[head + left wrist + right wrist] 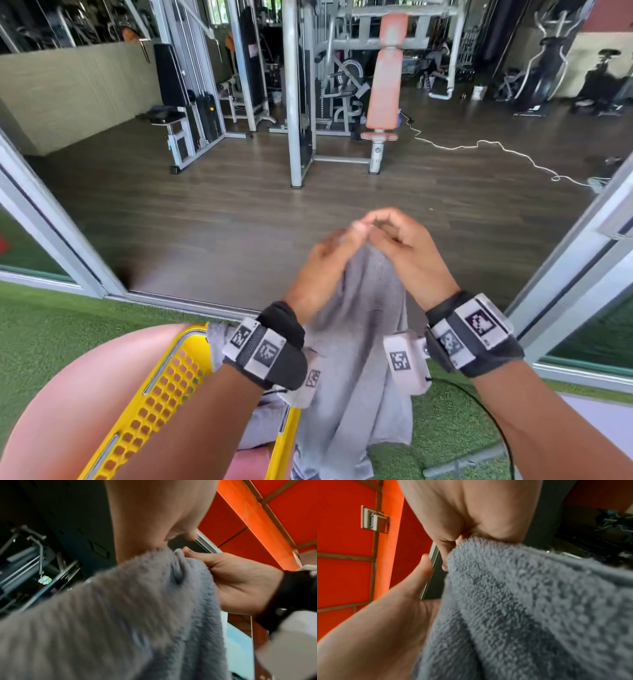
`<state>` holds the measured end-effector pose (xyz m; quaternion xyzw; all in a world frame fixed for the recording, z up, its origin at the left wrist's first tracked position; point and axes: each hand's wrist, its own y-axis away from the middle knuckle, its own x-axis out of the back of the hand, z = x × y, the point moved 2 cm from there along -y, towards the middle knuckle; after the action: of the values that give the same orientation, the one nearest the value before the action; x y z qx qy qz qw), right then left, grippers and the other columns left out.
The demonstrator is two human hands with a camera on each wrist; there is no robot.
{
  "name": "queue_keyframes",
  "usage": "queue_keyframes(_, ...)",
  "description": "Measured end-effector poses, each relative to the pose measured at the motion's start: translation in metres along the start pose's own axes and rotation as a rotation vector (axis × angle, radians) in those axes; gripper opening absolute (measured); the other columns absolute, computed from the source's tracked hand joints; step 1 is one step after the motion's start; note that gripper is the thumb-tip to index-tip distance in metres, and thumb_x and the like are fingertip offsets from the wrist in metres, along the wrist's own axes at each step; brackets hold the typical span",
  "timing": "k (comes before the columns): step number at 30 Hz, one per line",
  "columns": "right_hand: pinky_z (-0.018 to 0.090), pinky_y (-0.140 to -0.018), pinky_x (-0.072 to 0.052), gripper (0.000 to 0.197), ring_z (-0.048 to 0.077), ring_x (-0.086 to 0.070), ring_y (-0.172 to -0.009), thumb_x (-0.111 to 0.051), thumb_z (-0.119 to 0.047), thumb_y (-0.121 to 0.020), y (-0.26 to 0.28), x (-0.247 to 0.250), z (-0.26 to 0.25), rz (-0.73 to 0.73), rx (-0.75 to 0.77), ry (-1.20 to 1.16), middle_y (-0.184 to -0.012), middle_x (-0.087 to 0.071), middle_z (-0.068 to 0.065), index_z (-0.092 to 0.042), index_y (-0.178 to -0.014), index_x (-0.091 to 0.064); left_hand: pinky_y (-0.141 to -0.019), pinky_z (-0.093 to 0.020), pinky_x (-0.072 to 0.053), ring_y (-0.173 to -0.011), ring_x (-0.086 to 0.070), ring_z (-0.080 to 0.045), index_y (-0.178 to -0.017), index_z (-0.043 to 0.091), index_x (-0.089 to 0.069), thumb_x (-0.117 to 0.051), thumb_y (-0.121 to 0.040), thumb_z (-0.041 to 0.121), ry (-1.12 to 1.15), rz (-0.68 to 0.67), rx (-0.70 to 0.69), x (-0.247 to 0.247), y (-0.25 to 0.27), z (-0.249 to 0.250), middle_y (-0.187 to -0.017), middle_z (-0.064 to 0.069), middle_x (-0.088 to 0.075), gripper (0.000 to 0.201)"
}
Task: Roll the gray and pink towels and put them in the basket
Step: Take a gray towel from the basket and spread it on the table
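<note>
I hold a gray towel (359,342) up in front of me; it hangs in loose folds. My left hand (352,233) and right hand (376,219) meet at its top edge, fingertips almost touching, and both pinch the cloth. In the left wrist view the gray towel (120,615) comes out from under my left hand (154,545), and the right hand's thumb (187,550) presses a fold. The right wrist view shows the gray towel (530,608) gripped by my right hand (458,540). A yellow perforated basket (171,383) stands below my left arm with gray cloth in it. A smooth pink shape (68,394) lies against it; I cannot tell what it is.
I stand on green artificial turf (51,325) at a sliding-door track (188,303). Beyond it lies a dark wooden gym floor with weight machines and an orange bench (385,85). A black cable (486,411) runs over the turf at right.
</note>
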<state>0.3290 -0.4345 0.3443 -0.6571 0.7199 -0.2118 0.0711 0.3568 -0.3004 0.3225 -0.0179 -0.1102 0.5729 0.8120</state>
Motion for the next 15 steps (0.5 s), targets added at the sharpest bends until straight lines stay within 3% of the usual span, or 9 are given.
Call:
queue_keyframes(1,0.019,-0.075,-0.045,0.004,0.008,-0.058,-0.077,-0.055,-0.007,-0.095,-0.003,0.0,-0.001,-0.009,0.014,-0.02,-0.083,-0.063,0.001,-0.01,-0.097,-0.058,-0.081,-0.029,-0.042,-0.084,-0.053,-0.011,-0.097,-0.001,-0.064,-0.053,-0.093,0.05,0.062,-0.086,0.0,-0.006,0.001,-0.004,-0.09,-0.005,-0.063,0.052)
queue_keyframes(3,0.02,-0.074,-0.044,0.002,0.007,-0.057,-0.077,-0.055,-0.009,-0.096,-0.003,0.002,0.002,0.008,0.022,0.01,-0.082,-0.061,0.003,-0.009,-0.095,-0.056,-0.086,-0.038,-0.04,-0.092,-0.051,-0.019,-0.098,-0.012,-0.059,-0.06,-0.092,0.041,0.209,-0.106,-0.037,-0.002,-0.005,-0.005,-0.094,-0.011,-0.058,0.054)
queue_keyframes(4,0.023,-0.072,-0.042,0.006,0.008,-0.054,-0.076,-0.055,-0.013,-0.096,0.0,0.003,0.006,0.004,0.008,0.044,-0.079,-0.059,0.006,-0.009,-0.092,-0.057,-0.088,-0.039,-0.042,-0.093,-0.052,-0.02,-0.096,-0.008,-0.063,-0.06,-0.092,0.036,0.249,-0.08,-0.063,0.002,-0.009,-0.002,-0.094,-0.012,-0.059,0.044)
queue_keyframes(6,0.029,-0.061,-0.034,0.026,0.011,-0.04,-0.067,-0.057,-0.02,-0.096,0.012,0.001,0.018,-0.044,-0.042,0.101,-0.067,-0.043,0.007,-0.003,-0.078,-0.052,-0.087,-0.041,-0.042,-0.086,-0.054,-0.019,-0.077,0.017,-0.069,-0.062,-0.089,0.036,0.262,0.029,-0.089,0.016,-0.016,0.005,-0.085,-0.008,-0.058,0.024)
queue_keyframes(9,0.027,-0.055,-0.024,0.04,0.008,-0.029,-0.062,-0.057,-0.022,-0.096,0.038,0.0,0.036,-0.02,-0.125,0.13,-0.066,-0.029,-0.002,-0.003,-0.066,-0.038,-0.07,-0.037,-0.034,-0.066,-0.035,-0.021,-0.059,0.025,-0.042,-0.061,-0.091,0.036,0.278,0.269,-0.136,0.042,-0.023,0.012,-0.066,-0.004,-0.035,0.039)
queue_keyframes(12,0.029,-0.06,-0.028,0.037,0.011,-0.033,-0.064,-0.056,-0.022,-0.097,0.054,0.005,0.04,0.014,-0.141,0.14,-0.067,-0.034,0.002,0.001,-0.069,-0.044,-0.058,-0.03,-0.027,-0.058,-0.022,-0.011,-0.061,0.024,-0.027,-0.054,-0.097,0.029,0.192,0.444,-0.15,0.048,-0.015,0.016,-0.06,0.006,-0.023,0.045)
queue_keyframes(13,0.029,-0.062,-0.03,0.033,0.01,-0.036,-0.065,-0.056,-0.02,-0.096,0.053,0.007,0.036,0.027,-0.136,0.145,-0.067,-0.038,0.0,-0.001,-0.07,-0.049,-0.057,-0.028,-0.03,-0.056,-0.026,-0.01,-0.061,0.022,-0.032,-0.054,-0.097,0.032,0.165,0.426,-0.119,0.04,-0.009,0.012,-0.058,0.008,-0.027,0.043)
queue_keyframes(15,0.024,-0.068,-0.038,0.019,0.005,-0.048,-0.069,-0.057,-0.015,-0.095,0.049,0.008,0.023,0.047,-0.122,0.155,-0.069,-0.052,-0.009,-0.012,-0.077,-0.061,-0.065,-0.022,-0.04,-0.06,-0.044,-0.005,-0.07,0.015,-0.056,-0.057,-0.094,0.037,0.092,0.206,-0.033,0.016,0.005,-0.001,-0.06,0.012,-0.046,0.033)
